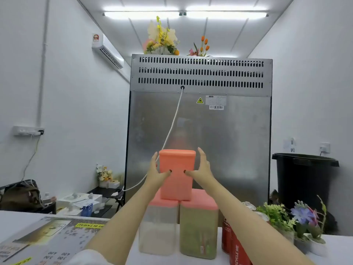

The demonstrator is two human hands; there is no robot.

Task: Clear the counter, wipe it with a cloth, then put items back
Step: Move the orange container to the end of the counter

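**A:** We've got the coral tub squeezed between both hands out in front of us. The left hand is flat along one side and the right hand along the other. Fingers run up the walls and both thumbs hook round onto the near face.

**B:** Its base is just under our wrists, across the coral lids of the two clear canisters. We can't tell whether it rests on them or is a shade clear.

**A:** How will it handle?

**B:** We'd call it stiff plastic with smooth walls, so it's likely slippery. It's opaque, so we can't judge the fill or the weight. A two-sided clamp low on the body looks safer to us than grabbing the top rim.

**A:** What's around it?

**B:** Red cans sit right beside the right forearm, with potted flowers beyond them. A printed menu sheet lies out past the left arm on the white counter. If we tip the tub, those canisters underneath could topple.
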